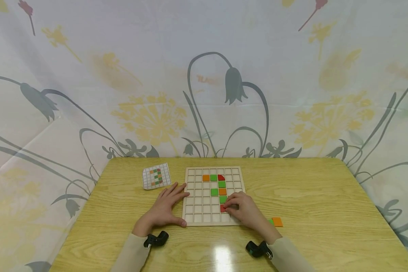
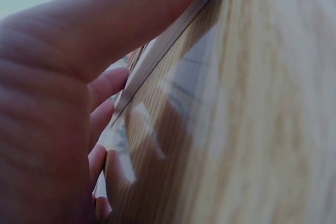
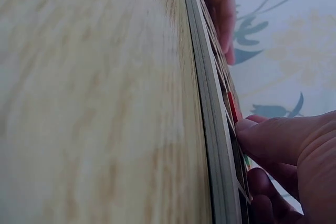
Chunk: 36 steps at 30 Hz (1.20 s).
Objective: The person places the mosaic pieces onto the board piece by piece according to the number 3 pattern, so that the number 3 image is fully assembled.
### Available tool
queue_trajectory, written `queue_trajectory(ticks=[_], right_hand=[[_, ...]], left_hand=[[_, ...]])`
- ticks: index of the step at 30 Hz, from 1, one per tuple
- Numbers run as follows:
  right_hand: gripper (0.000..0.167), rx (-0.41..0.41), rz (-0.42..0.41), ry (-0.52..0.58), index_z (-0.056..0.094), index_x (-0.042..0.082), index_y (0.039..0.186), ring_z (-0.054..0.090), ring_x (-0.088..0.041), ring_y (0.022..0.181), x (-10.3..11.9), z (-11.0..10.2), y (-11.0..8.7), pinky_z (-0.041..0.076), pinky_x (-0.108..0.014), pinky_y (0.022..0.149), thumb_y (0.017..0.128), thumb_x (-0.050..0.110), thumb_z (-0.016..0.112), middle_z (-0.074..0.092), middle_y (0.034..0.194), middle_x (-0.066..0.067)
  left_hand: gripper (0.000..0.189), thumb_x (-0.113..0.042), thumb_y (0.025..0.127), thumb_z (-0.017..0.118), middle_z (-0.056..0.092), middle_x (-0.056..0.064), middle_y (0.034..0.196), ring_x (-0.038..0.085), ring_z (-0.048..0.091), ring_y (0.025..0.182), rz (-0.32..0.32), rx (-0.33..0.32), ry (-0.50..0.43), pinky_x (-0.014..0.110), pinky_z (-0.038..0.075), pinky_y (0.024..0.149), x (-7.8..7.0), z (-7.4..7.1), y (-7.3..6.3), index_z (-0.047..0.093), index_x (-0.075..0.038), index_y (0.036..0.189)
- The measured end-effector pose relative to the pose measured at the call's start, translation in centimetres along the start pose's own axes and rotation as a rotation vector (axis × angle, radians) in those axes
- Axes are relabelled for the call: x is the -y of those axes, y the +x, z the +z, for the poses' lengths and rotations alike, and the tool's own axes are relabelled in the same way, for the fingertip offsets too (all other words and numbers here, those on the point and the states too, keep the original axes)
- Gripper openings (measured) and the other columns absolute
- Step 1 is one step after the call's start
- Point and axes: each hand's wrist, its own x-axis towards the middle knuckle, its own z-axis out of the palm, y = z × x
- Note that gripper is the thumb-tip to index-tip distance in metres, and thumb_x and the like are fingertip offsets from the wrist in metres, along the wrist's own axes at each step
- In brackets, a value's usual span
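Note:
A wooden grid board [image 1: 198, 218] lies on the table, with orange, green and red tiles in some of its squares. At the lower end of the tile column, my right hand [image 1: 246, 211] pinches a red tile [image 1: 222, 208] between thumb and fingers. In the right wrist view this red tile [image 3: 234, 107] stands tilted at its square, my thumb [image 3: 268, 137] against it. My left hand [image 1: 164, 206] spreads its fingers along the board's left edge; thumb and fingertips touch the frame. From the left wrist, the thumb [image 2: 121, 14] lies against the board's side.
A paper card [image 1: 156, 176] with a printed coloured grid pattern lies left of the board's far corner. Beside my right forearm are an orange tile [image 1: 277, 221] and a green tile [image 1: 271, 222], the green one partly hidden. A flower-patterned curtain [image 1: 204, 75] hangs behind the table [image 1: 309, 196].

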Motion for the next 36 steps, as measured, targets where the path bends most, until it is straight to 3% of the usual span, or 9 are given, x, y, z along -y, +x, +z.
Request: queue_trajectory(ticks=[9, 16, 36], right_hand=[[0.011, 0.005, -0.008, 0.013, 0.08, 0.016, 0.087, 0.056, -0.016, 0.093, 0.13, 0.21, -0.04, 0.051, -0.035, 0.082, 0.086, 0.005, 0.078, 0.064, 0.097, 0.011], [0.011, 0.004, -0.016, -0.012, 0.079, 0.017, 0.087, 0.058, -0.016, 0.094, 0.05, 0.41, 0.09, 0.05, -0.036, 0.085, 0.087, 0.007, 0.077, 0.068, 0.097, 0.011], [0.015, -0.018, -0.015, 0.039, 0.078, 0.018, 0.09, 0.059, -0.014, 0.096, -0.07, 0.25, -0.1, 0.052, -0.035, 0.085, 0.086, 0.004, 0.076, 0.067, 0.098, 0.013]], left_hand=[[0.1, -0.063, 0.068, 0.081, 0.022, 0.007, 0.164, 0.037, 0.009, 0.15, 0.034, -0.021, 0.005, 0.066, 0.009, 0.113, 0.05, 0.03, -0.02, 0.048, -0.015, 0.149], [0.1, -0.063, 0.068, 0.082, 0.02, 0.004, 0.165, 0.034, 0.007, 0.151, 0.009, -0.005, -0.012, 0.064, 0.006, 0.115, 0.03, -0.04, 0.02, 0.047, -0.017, 0.15], [0.098, -0.062, 0.068, 0.082, 0.022, 0.006, 0.164, 0.037, 0.009, 0.151, 0.017, -0.014, -0.002, 0.067, 0.009, 0.113, -0.13, -0.11, -0.08, 0.049, -0.015, 0.149]])
